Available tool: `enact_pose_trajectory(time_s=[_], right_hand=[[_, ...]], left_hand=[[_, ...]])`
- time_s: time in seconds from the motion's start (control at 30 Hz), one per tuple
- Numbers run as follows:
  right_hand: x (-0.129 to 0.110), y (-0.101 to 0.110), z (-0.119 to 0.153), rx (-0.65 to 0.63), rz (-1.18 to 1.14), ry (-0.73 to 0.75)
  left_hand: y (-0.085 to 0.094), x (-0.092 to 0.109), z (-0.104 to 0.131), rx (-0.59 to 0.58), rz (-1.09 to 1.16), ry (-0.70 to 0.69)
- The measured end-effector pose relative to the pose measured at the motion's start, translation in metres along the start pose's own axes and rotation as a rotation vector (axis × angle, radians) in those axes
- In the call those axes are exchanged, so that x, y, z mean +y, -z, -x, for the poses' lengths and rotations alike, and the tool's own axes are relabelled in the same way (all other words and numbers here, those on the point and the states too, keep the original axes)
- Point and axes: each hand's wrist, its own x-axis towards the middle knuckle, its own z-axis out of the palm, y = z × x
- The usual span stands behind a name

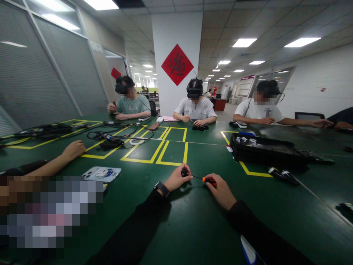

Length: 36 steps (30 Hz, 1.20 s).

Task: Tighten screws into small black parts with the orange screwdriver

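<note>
My left hand [178, 178], with a dark watch on its wrist, is closed on a small black part [184, 171] whose exact kind I cannot make out. My right hand [221, 189] grips a screwdriver [210, 181] by its black and orange handle. The thin shaft points left, and its tip reaches the black part or stops just beside it; contact is too small to tell. Both hands are low over the green table [190, 221], right in front of me.
A phone in a patterned case [103, 174] lies left of my hands, near another person's arm [64, 154]. Black cables [110, 140] spread at the left. A long black case [264, 149] sits at the right. Three people with headsets sit opposite. Yellow tape [171, 163] marks the tabletop.
</note>
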Motion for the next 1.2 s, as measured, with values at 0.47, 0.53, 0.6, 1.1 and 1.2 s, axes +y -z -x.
enact_pose_trajectory(time_s=[0.47,0.53,0.6,1.1,1.2], right_hand=[[-0.0017,-0.0015,-0.0017,0.008,0.018,0.039],[-0.0013,-0.0014,-0.0022,0.005,0.041,0.041],[-0.001,-0.0012,-0.0025,-0.001,0.053,0.042],[0.0027,-0.0014,-0.0032,0.007,0.081,0.036],[0.0006,-0.0004,-0.003,0.027,0.072,0.055]], left_hand=[[-0.0006,0.0001,-0.0003,-0.011,0.037,0.013],[-0.0005,0.0014,-0.0002,-0.007,0.028,0.017],[-0.0004,0.0022,-0.0001,-0.001,0.013,0.02],[-0.0003,0.0009,-0.0008,0.012,0.006,0.012],[0.0,0.0009,-0.0008,0.01,0.005,0.03]])
